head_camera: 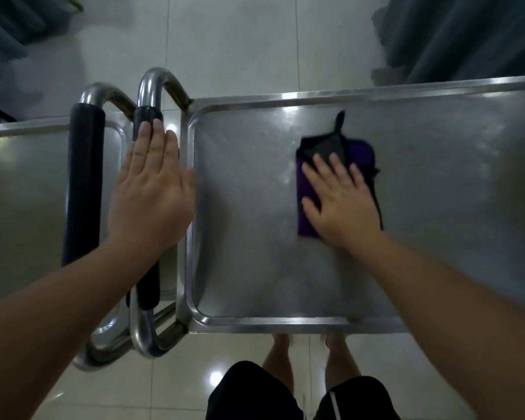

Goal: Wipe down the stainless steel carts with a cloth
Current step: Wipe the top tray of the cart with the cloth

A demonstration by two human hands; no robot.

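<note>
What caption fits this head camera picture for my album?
Right hand presses a purple cloth on a steel cart; left hand rests on its handle.

Two carts stand side by side before you, handle ends meeting: the right cart [437, 237] fills the middle and right, the left cart [28, 192] runs off to your left. Your right hand [343, 201] lies flat on the cloth [358, 153], which lies on the right cart's top tray. Your left hand [152, 195] rests over that cart's handle [147, 116], with the left cart's handle [84, 183] just left of it. Curtains [467, 34] hang beyond the carts.
</note>
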